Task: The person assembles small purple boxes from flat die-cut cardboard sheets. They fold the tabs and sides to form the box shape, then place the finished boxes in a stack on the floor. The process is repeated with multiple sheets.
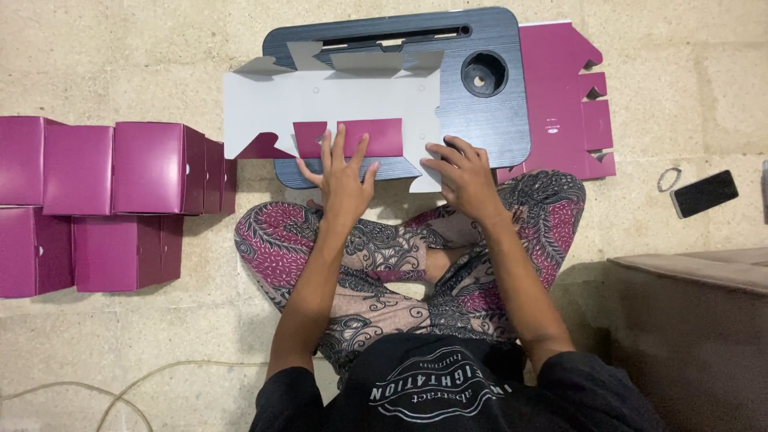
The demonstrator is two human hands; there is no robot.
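A flat die-cut cardboard box blank [320, 100], white side up, lies on a dark lap tray [488, 120]. Two magenta flaps [380, 136] are folded over along its near edge. My left hand [342, 180] presses flat on those flaps with fingers spread. My right hand [462, 178] rests with bent fingers on the blank's near right corner. I sit cross-legged on the floor behind the tray.
Several assembled magenta boxes [120, 200] are lined up on the floor at the left. A stack of flat magenta blanks [564, 96] lies right of the tray. A black phone [704, 193] and a small ring lie farther right. A brown cushion edge [696, 320] is at lower right.
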